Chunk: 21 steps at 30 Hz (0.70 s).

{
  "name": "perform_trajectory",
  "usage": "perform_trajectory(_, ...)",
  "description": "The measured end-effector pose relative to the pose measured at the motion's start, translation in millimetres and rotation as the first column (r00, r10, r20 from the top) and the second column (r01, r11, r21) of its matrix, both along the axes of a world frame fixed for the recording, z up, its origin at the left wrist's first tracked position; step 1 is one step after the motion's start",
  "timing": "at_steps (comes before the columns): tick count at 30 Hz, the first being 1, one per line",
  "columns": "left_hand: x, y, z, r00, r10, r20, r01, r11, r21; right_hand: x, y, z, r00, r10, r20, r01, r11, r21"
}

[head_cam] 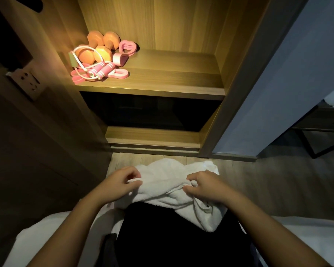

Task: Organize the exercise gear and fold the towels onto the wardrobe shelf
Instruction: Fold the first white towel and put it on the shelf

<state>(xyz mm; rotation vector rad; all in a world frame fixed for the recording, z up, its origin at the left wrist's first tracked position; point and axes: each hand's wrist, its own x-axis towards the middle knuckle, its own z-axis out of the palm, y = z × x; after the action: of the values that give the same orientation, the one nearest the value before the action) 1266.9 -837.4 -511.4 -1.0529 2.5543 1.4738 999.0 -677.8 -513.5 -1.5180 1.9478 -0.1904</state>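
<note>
Head view. White towel (174, 189) is low centre, bunched and held over the person's dark-clothed lap (172, 237), above the wood-look floor (278, 185). It is not on the shelf. Its long axis runs side to side between the two hands. The far edge is humped toward the wardrobe, and the right end trails down toward the viewer across the lap.

Left hand (118, 185): fingers curled, thumb and fingertips pinching the towel's left edge. Right hand (206, 186): fingers curled, pinching a gathered fold near the towel's right side.

Wardrobe shelf (172, 79) is ahead and above, lit from the left. The gear is clustered at its left rear corner:
- Orange dumbbells (96, 47) lie at the back.
- A pink heart-shaped piece (127, 47) is just beside them on the right.
- The pink-handled jump rope (98, 70) is in front, its pale cord looped over a dumbbell.
- A flat pink band (120, 73) lies toward the shelf's front, touching the rope handles.

A wall socket (27, 81) sits on the dark panel at left.
</note>
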Motion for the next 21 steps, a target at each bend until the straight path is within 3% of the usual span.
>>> perform_trajectory(5, 11, 17, -18, 0.969, 0.231, -0.087, -0.239, 0.967, -0.093, 5, -5, -7, 0.999, -0.027, -0.047, 0.026, 1.000, -0.016)
perform_trajectory(10, -15, 22, -9, 0.874, 0.372, -0.312, -0.435, 0.885, -0.164, 5, -6, -9, 0.996, -0.085, -0.025, 0.085, 0.996, 0.004)
perform_trajectory(13, -20, 23, -1, 0.912, 0.222, -0.344, -0.324, 0.905, -0.275, 2, -9, -10, 0.985, -0.167, 0.050, 0.164, 0.985, 0.044)
perform_trajectory(16, -7, 30, -9, 0.982, 0.016, -0.188, -0.098, 0.893, -0.439, -2, -9, -13, 0.959, -0.247, 0.138, 0.238, 0.968, 0.076)
perform_trajectory(21, 6, 36, -32, 1.000, 0.018, 0.013, -0.010, 0.895, -0.445, -7, -14, -14, 0.928, -0.306, 0.211, 0.292, 0.952, 0.096)
